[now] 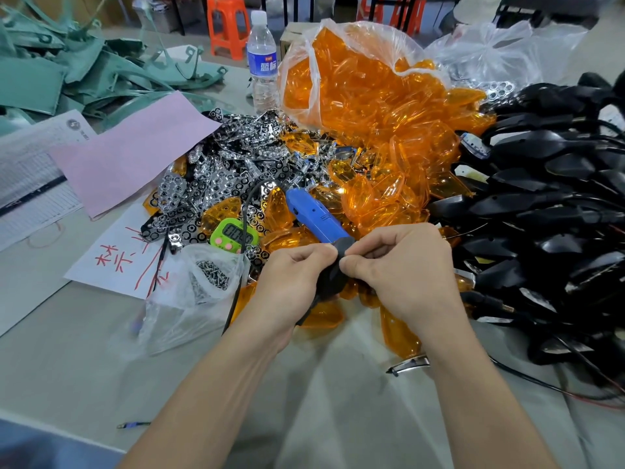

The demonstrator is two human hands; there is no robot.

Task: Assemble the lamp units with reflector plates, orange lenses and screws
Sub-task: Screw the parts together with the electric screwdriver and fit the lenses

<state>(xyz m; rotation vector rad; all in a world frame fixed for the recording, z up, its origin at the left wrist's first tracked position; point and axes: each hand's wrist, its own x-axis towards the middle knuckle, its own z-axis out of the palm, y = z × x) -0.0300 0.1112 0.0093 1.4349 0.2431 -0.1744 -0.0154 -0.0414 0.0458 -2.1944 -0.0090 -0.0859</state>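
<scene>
My left hand [291,279] is gripping a black lamp unit [333,280], and my right hand [402,265] is pinching its top. The top is perhaps touching the blue screwdriver [314,218].

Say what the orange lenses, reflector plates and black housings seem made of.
Orange lenses: translucent glossy plastic; light shows through them. Reflector plates: mirror-bright chrome finish, likely plated plastic or thin metal; cannot tell which. Black housings: opaque moulded plastic, by their soft sheen.
</scene>
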